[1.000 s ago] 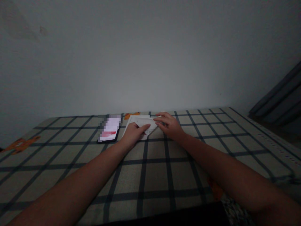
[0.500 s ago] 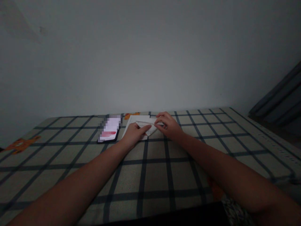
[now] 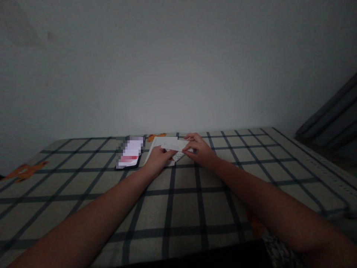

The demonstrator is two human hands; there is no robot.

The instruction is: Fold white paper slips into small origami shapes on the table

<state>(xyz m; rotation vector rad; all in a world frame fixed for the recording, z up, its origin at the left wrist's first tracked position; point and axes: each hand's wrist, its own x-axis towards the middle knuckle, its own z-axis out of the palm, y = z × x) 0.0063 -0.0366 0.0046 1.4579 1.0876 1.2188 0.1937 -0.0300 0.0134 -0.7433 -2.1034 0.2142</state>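
A white paper (image 3: 170, 143) lies at the far middle of a checked cloth (image 3: 184, 208) with dark grid lines, close to the pale wall (image 3: 178, 63), and both hands meet on it. The right hand (image 3: 202, 150) has its grip pinched on the right end of a folded strip of the paper, thumb and fingertips (image 3: 189, 144) closed on the edge, so the strip stands a little raised above the rest of the sheet. The left hand (image 3: 157, 160) rests on the paper's near left part, fingers curled against the fold; whether its grip pinches the sheet or only presses on it cannot be told in the dim light. Just left of the paper, apart from the left hand, lies a phone (image 3: 129, 152) with a lit screen. An orange print (image 3: 156, 137) shows on the cloth behind the paper, another (image 3: 25, 170) far left
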